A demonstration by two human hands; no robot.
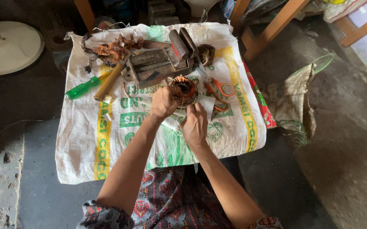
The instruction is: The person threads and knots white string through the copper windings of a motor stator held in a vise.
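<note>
Fingers of the left hand (163, 103) gripped the copper coil (184, 87); right hand (195, 123) pinched thin thread just below it. Scissors (219, 91) lay just right, vice (162, 61) beyond. Risk: a hard tug could snap the thread or nick windings.

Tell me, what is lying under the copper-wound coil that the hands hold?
Under the coil I see white paper on the woven sack. The left hand and right hand cover whatever lies directly beneath.
</note>
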